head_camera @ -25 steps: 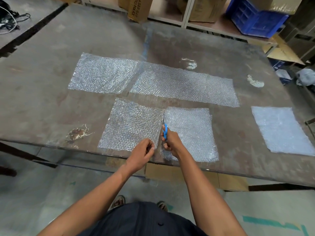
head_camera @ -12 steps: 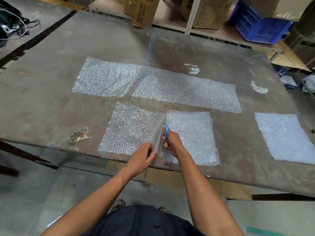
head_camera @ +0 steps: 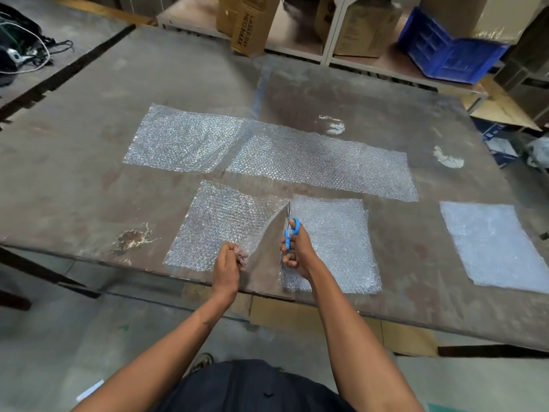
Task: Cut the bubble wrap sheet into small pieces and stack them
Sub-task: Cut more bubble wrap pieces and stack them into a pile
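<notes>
- Cut line: the blue-handled scissors now have their blade tips almost at the far edge of the clear bubble wrap sheet lying at the near edge of the table. One second ago the tips sat lower in the sheet, so the cut has advanced nearly the whole way across.
- Left-hand half of that sheet: its cut edge is now lifted and peeled away to the left, leaving a wedge of bare table between the two halves. Half a second ago the halves lay nearly flush along the cut.
- Right-hand half: lies flat on the worn brown table, partly under the right forearm, position unchanged.
- Left hand: fingers curled tight, pinching the near corner of the left half and pulling it up and away from the blades.
- Right hand: fingers and thumb threaded through the scissor loops, gripping them; the blades appear nearly closed, though they are too thin here to be sure.
- Remaining stock: a long strip of bubble wrap lies across the middle of the table, overlapping a second, squarer piece at its left end. Both uncut.
- Stack: a whiter rectangular pile of bubble wrap pieces sits well apart at the right edge of the table.
- Judgement: this cut looks one snip from complete. Once the halves separate, they are likely ready to go on the stack or be cut again; most of the task remains, given the long strip.
</notes>
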`<state>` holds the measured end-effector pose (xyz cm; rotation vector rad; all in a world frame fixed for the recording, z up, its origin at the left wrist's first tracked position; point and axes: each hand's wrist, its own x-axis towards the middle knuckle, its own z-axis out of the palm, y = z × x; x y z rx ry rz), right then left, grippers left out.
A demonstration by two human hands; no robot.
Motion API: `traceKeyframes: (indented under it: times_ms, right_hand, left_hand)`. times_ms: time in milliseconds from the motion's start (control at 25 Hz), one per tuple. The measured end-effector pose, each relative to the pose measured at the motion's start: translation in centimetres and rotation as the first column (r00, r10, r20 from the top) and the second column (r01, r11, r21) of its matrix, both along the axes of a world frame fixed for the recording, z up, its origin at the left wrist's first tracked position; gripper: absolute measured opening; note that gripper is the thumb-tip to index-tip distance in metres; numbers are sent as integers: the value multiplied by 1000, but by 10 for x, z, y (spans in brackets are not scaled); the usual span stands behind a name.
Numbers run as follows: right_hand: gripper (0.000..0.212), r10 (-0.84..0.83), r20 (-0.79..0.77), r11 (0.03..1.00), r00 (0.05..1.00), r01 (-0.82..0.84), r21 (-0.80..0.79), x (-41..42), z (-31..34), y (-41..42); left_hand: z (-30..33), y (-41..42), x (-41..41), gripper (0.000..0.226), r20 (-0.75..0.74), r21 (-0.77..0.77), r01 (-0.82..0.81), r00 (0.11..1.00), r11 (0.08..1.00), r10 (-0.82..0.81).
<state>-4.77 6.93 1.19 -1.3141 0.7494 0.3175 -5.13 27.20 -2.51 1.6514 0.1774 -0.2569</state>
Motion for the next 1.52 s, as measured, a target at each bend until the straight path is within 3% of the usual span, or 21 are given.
traceKeyframes:
  times_ms: [160,320,600,800,1040,1320,1400,1440,1520]
  right_hand:
    - [59,17,29,1000,999,-17,25,2,7,1]
    - [56,-25,22,999,999,24,30,-6,13,3]
    - [56,26,-40,996,999,-29,-81,-17,8,-2]
    - [56,-46,6,998,999,46,-30,-1,16,3]
    - [56,-59,32,998,998,59,23,17,12,5]
    - [44,12,140,993,990,5,-121,19,16,-5]
    - [46,115,176,936,978,-47,-350,12,28,-17]
    - [47,191,171,837,967,-69,-544,6,30,-26]
    - [43,309,71,472,948,-88,-877,-13,26,-43]
  left_hand:
    - [4,-3,-7,25,65,28,25,998,999,-27]
    - [2,-4,-7,24,37,38,-3,999,999,2]
    - [7,-5,-6,18,18,-40,-110,994,993,111]
    - [4,-1,-8,26,121,10,-38,992,999,37]
    - [0,0,-6,18,113,46,-27,993,999,22]
    - [9,-3,-10,28,81,-13,-30,996,999,31]
    - [13,-5,-11,30,98,28,-40,994,999,38]
    - [14,-6,-11,32,148,116,-14,989,993,-3]
    - [19,-11,-14,33,228,357,112,952,927,-203]
